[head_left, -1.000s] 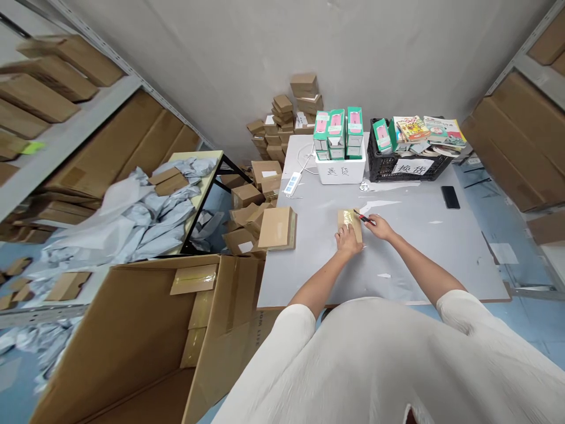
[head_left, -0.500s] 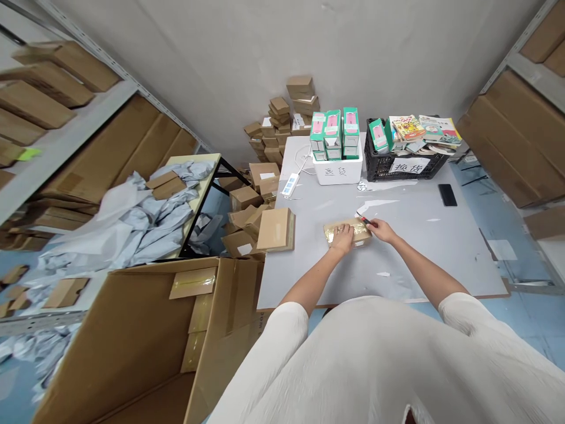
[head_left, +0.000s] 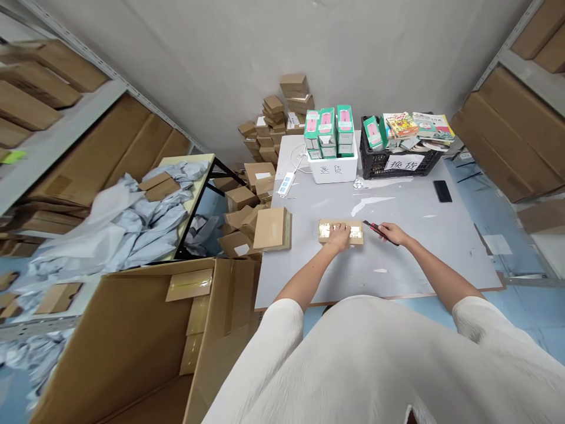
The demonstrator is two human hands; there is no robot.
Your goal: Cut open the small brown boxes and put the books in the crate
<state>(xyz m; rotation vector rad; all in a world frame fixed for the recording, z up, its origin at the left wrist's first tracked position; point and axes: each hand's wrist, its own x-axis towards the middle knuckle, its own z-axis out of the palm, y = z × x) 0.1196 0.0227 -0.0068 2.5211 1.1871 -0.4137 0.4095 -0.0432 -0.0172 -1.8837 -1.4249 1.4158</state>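
A small brown cardboard box (head_left: 324, 231) with shiny tape over its top lies on the grey table (head_left: 309, 277). My left hand (head_left: 339, 237) rests on the box with its fingers spread over the taped top, pressing on it. To the right of the box, my right hand (head_left: 392, 233) is closed round a red and black utility knife (head_left: 375, 228). The knife's tip points left, close to the box's right end but apart from it.
Behind stand a white bin (head_left: 334, 171) of green boxes and a black crate (head_left: 375, 165) of books. A phone (head_left: 442, 191) lies at right, a larger box (head_left: 270, 228) on the left table edge. A big open carton (head_left: 229, 330) stands lower left.
My right hand and the knife have moved right, away from the box. The box has turned a little and lies straighter, with my left hand still on it. The view has shifted slightly.
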